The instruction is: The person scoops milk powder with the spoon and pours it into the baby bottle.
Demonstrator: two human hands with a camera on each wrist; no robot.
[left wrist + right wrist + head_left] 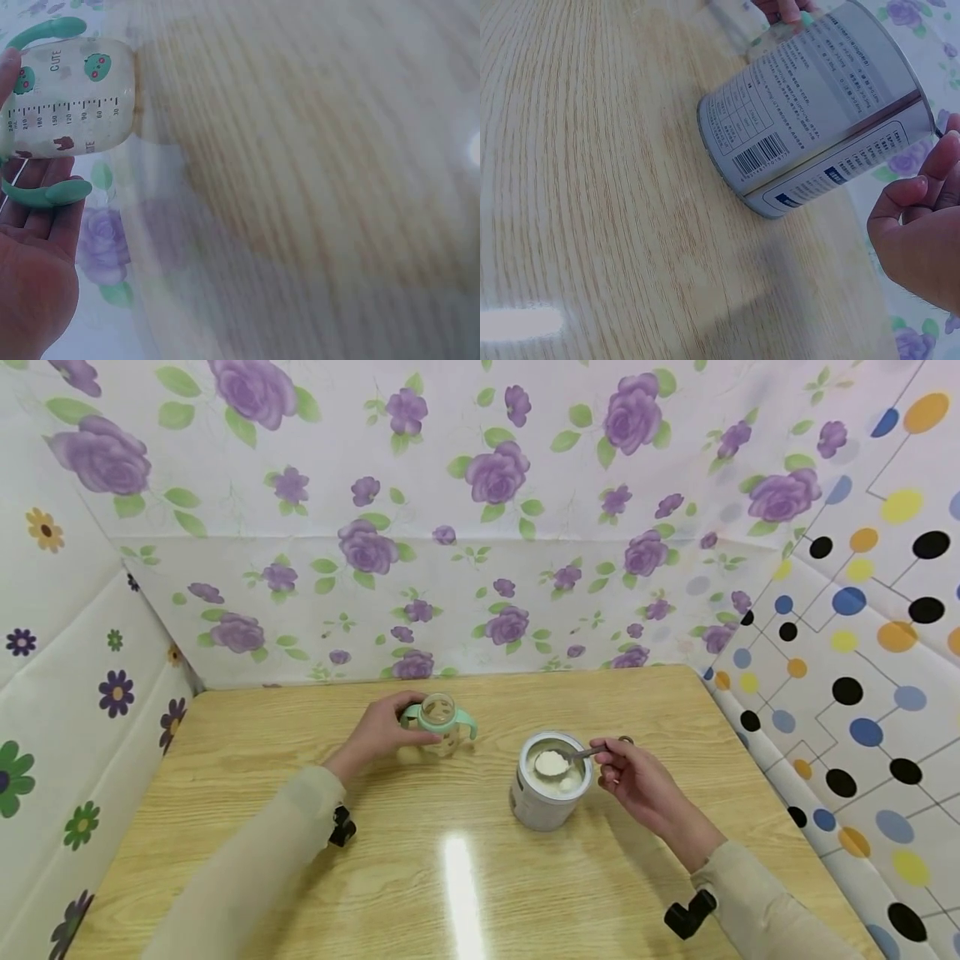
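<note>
A clear baby bottle [438, 711] with two mint-green handles stands uncapped on the table. My left hand [384, 732] grips it from the left, thumb in front. In the left wrist view, the bottle [79, 94] shows a measuring scale and small cartoon prints; whether it holds liquid I cannot tell. To its right is an open metal can [542, 810] with pale powder inside. My right hand [637, 781] pinches the handle of a metal spoon [585, 752] whose bowl, heaped with powder [552, 763], is over the can's mouth. The spoon's bowl is hidden in the right wrist view.
The wooden table [375, 868] meets a flower-print sheet [450, 568] at the back. A floral sheet [67, 710] hangs on the left and a dotted one [862, 693] on the right. Glare marks the table's front middle.
</note>
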